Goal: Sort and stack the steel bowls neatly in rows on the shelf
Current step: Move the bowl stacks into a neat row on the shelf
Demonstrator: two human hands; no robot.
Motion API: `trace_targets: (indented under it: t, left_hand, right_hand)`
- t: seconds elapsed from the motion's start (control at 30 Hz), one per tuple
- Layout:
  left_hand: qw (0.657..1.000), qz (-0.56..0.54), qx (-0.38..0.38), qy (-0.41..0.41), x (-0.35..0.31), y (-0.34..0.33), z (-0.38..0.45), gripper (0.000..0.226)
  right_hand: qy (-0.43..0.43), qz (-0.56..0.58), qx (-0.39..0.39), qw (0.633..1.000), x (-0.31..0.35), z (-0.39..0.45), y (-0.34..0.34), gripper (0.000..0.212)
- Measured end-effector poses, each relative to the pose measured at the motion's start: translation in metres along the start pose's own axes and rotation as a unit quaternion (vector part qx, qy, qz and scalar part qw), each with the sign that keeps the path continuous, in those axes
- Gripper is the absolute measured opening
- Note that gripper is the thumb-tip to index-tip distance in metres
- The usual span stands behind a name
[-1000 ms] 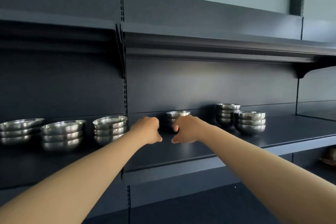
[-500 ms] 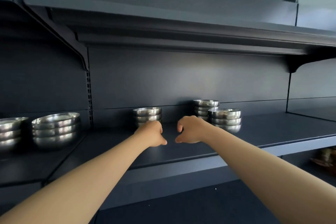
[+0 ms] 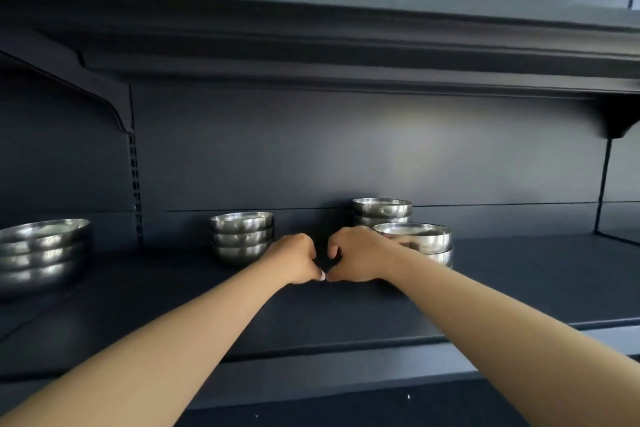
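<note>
Head view is giving me both hands out over the dark shelf point(image 3: 346, 319), and I am seeing the left hand point(image 3: 294, 262) and the right hand point(image 3: 356, 258) sitting side by side, thumb tips almost meeting. Both are curling into loose fists with the knuckles up; I am finding nothing held in either one, though the undersides of the fingers are facing away from me.

Just beyond the right hand and partly behind it, a front stack of steel bowls point(image 3: 420, 241) is standing on the shelf, its left rim touching or nearly touching the knuckles; I cannot tell which. Behind that, against the back panel, a taller rear stack point(image 3: 382, 211) is showing. Past the left hand, slightly farther out, a middle stack of bowls point(image 3: 241, 236) is resting close to the wrist line. Well off beyond the left forearm, a wider stack of shallow bowls point(image 3: 41, 250) is sitting near the slotted upright point(image 3: 135, 184). An upper shelf point(image 3: 311, 45) is hanging over everything.
</note>
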State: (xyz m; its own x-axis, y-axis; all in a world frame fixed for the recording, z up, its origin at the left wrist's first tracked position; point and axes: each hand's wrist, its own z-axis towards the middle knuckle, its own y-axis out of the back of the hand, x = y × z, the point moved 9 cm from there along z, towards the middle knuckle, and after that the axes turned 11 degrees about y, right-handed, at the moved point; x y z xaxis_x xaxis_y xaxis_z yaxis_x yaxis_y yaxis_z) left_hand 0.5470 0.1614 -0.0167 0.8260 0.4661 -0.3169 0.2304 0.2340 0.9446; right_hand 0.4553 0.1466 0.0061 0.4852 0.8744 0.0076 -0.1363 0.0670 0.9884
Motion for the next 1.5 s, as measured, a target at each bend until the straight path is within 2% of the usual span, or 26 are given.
trace_targets:
  t: [0.1,0.17,0.3,0.37,0.47,0.6,0.73,0.9,1.0,1.2,1.3,1.4,1.43,1.5]
  left_hand:
    - [0.998,-0.055,0.015,-0.004,-0.009,-0.001,0.003,0.058]
    - [0.995,-0.095,0.036,-0.003,-0.019,-0.007,0.006,0.067]
    - [0.985,-0.146,0.095,-0.002,-0.049,-0.037,0.008,0.096]
    - [0.977,-0.178,0.116,0.000,-0.060,-0.050,0.010,0.100]
    - [0.955,-0.262,0.142,-0.016,-0.074,-0.065,0.013,0.077]
    - [0.924,-0.345,0.159,-0.038,-0.088,-0.078,0.012,0.051]
    - [0.906,-0.389,0.157,-0.053,-0.103,-0.085,0.007,0.053]
    - [0.906,-0.395,0.146,-0.041,-0.123,-0.094,0.008,0.051]
    - [0.912,-0.380,0.148,-0.041,-0.147,-0.102,0.012,0.046]
    - [0.907,-0.384,0.161,-0.060,-0.210,-0.128,0.029,0.041]
    - [0.907,-0.389,0.146,-0.066,-0.228,-0.131,0.034,0.042]
    - [0.922,-0.370,0.110,-0.029,-0.205,-0.122,0.042,0.063]
    - [0.937,-0.342,0.075,-0.002,-0.186,-0.113,0.045,0.063]
    - [0.958,-0.280,-0.027,0.056,-0.138,-0.085,0.050,0.046]
  right_hand:
    - [0.020,0.042,-0.069,0.997,-0.014,-0.014,0.037,0.044]
    - [0.010,0.048,-0.086,0.995,-0.033,-0.025,0.059,0.047]
    - [-0.019,-0.004,-0.023,1.000,-0.074,-0.048,0.069,0.053]
    - [-0.015,-0.016,0.015,1.000,-0.085,-0.056,0.060,0.053]
    - [0.006,-0.038,0.054,0.998,-0.095,-0.058,0.044,0.054]
    - [0.049,-0.053,0.057,0.996,-0.103,-0.049,0.034,0.044]
    - [0.098,-0.061,0.061,0.991,-0.108,-0.042,0.029,0.037]
    - [0.143,-0.070,0.054,0.986,-0.115,-0.045,0.033,0.041]
    - [0.140,-0.088,0.053,0.985,-0.131,-0.053,0.040,0.038]
    - [0.079,-0.116,0.047,0.989,-0.184,-0.068,0.052,0.037]
    - [0.054,-0.122,0.019,0.991,-0.200,-0.067,0.066,0.038]
    - [0.060,-0.115,-0.033,0.991,-0.198,-0.054,0.078,0.037]
    - [0.066,-0.108,-0.047,0.991,-0.194,-0.047,0.079,0.037]
    - [0.076,-0.085,-0.055,0.992,-0.184,-0.029,0.074,0.040]
